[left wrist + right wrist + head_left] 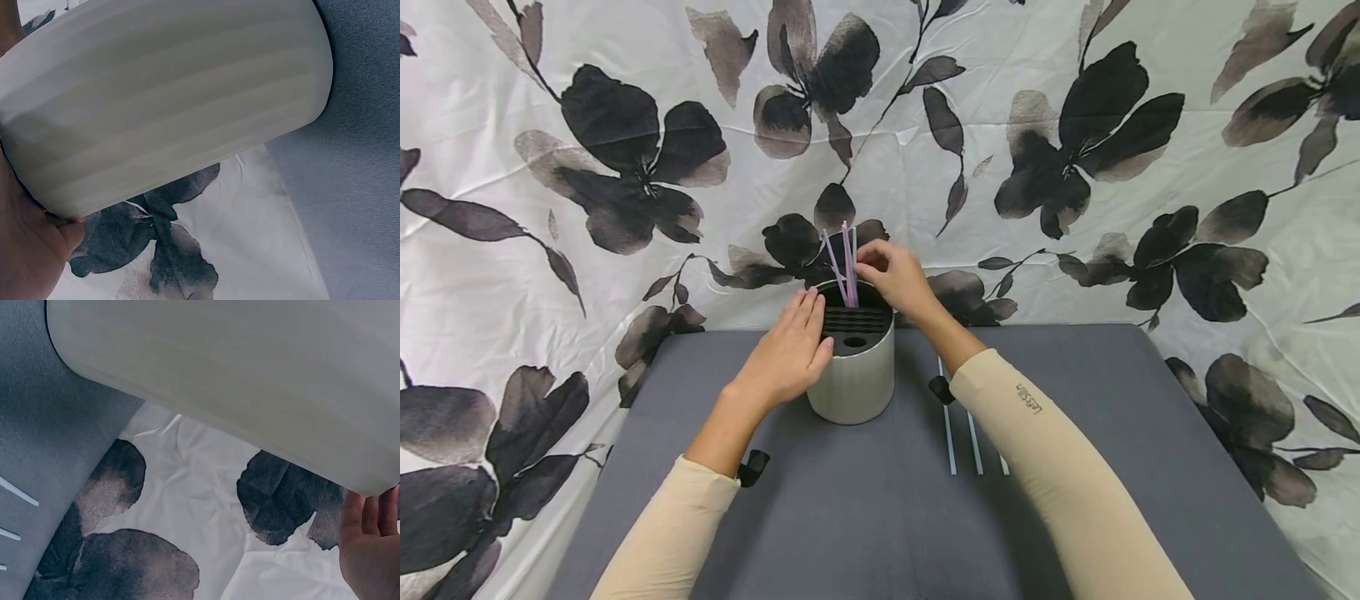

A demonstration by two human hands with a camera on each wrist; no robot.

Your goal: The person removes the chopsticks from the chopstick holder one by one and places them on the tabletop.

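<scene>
A cream ribbed round holder [852, 392] with a black slotted top [854, 321] stands upright at the back of the table. Several purple straws [848, 275] rise from the opening at its rear. My left hand [790, 346] lies along the holder's left side and rim, its fingers straight. Over the right rim, my right hand [895, 275] pinches a pale straw [854, 240] between thumb and forefinger, beside the purple ones; its lower end is hidden. Both wrist views are mostly filled by the holder's wall [169, 106], with part of the right hand [372, 544] below it.
Three pale straws [976, 446] lie side by side on the grey table [850, 517], partly under my right forearm. A white cloth with dark flowers [925, 150] hangs behind and around the table.
</scene>
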